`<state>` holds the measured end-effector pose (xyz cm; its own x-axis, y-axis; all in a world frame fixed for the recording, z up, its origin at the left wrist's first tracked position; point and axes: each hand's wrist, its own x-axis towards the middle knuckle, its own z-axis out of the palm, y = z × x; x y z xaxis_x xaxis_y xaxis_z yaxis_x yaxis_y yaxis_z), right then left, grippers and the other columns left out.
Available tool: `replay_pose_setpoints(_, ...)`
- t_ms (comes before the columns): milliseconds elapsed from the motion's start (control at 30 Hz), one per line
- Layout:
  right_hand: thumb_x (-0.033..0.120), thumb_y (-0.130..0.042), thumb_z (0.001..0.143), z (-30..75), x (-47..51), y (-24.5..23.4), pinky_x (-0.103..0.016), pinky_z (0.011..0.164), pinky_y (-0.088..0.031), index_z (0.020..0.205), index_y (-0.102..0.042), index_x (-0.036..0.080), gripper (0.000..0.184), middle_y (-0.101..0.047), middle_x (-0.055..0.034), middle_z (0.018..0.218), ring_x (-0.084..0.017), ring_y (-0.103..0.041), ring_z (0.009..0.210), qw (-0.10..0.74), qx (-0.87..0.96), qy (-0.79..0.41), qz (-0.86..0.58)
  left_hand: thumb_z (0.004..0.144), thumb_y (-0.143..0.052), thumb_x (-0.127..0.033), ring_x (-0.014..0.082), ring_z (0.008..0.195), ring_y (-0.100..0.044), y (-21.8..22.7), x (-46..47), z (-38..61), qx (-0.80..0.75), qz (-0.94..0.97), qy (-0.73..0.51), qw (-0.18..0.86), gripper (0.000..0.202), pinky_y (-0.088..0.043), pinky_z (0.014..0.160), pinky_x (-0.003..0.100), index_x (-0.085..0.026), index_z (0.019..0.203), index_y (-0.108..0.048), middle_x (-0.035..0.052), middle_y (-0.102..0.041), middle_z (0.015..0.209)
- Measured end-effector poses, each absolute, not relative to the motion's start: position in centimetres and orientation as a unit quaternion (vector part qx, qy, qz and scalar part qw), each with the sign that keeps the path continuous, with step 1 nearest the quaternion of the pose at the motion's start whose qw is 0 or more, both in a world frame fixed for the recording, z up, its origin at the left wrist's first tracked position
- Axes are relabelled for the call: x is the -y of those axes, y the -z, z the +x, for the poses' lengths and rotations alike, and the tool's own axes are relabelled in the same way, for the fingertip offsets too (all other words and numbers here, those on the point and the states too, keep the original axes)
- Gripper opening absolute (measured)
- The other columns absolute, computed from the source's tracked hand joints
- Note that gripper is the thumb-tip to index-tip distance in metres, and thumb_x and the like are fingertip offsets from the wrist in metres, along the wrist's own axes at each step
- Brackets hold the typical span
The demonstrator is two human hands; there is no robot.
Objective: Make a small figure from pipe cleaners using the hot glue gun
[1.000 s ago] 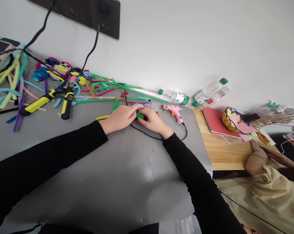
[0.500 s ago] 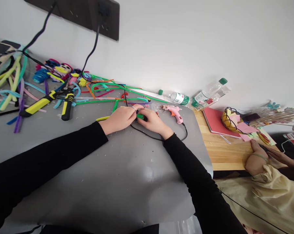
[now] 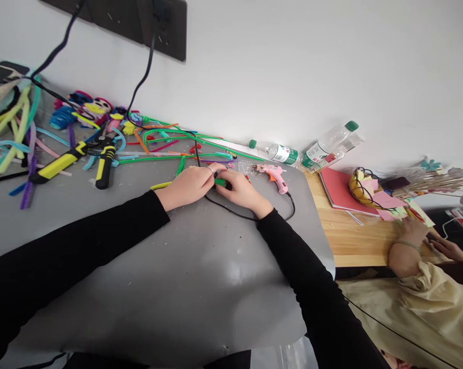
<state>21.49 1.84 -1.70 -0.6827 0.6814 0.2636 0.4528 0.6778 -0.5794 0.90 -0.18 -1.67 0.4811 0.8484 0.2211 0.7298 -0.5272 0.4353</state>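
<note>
My left hand (image 3: 191, 185) and my right hand (image 3: 241, 192) meet at the middle of the grey table (image 3: 201, 287), fingers closed together. Between their fingertips shows a small green fuzzy piece that looks like pipe cleaner (image 3: 220, 182), mostly covered. A ring is on my left hand. From behind the left hand stick out a yellow pipe cleaner (image 3: 161, 186) and a green pipe cleaner (image 3: 181, 166). Just right of my right hand lies a pink glue gun (image 3: 279, 181), its black cord looping beneath both hands.
Pliers with yellow-black handles (image 3: 60, 163) lie at left among many coloured pipe cleaners (image 3: 26, 128). Fuzzy dolls (image 3: 97, 106) sit by the wall. Plastic bottles (image 3: 283, 153) lie at the back right. Beyond is a wooden table (image 3: 346, 241) with a red notebook (image 3: 335, 189) and another person's arm (image 3: 404, 256).
My hands stay together in nearly the same place, with only slight finger movement. At the right, the other person's arm and hand have shifted a little.
</note>
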Motion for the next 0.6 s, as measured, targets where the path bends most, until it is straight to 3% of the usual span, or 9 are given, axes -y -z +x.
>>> replay_pose_setpoints(600,0.028,-0.053,0.094,21.44,-1.86,1.77,-0.033,0.079,-0.046,0.089,-0.06,0.019,0.013,-0.065,-0.0079,0.093,-0.02,-0.056,0.084,0.235,0.886,-0.236,-0.323,0.102,-0.031,-0.022,0.0282,0.082,-0.072,1.32,0.34,0.9,-0.468,0.846,-0.2,0.161,0.05,-0.05,0.08,0.036,-0.019,0.146,-0.055,0.0066,-0.073,0.083)
